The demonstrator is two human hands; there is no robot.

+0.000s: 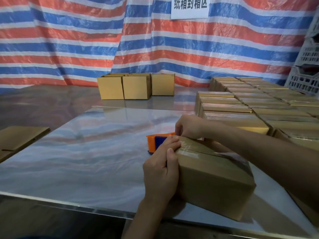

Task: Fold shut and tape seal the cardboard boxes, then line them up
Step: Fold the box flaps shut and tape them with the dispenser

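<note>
The brown cardboard box gripped at its end by your left hand has its top flaps folded shut, with clear tape running along the centre seam and down the end farthest from that hand. An orange-and-blue tape dispenser sits just past your left fingertips, below your right hand. Beyond your right hand, sealed boxes lie packed in touching rows. Three boxes stand well ahead of both hands.
</note>
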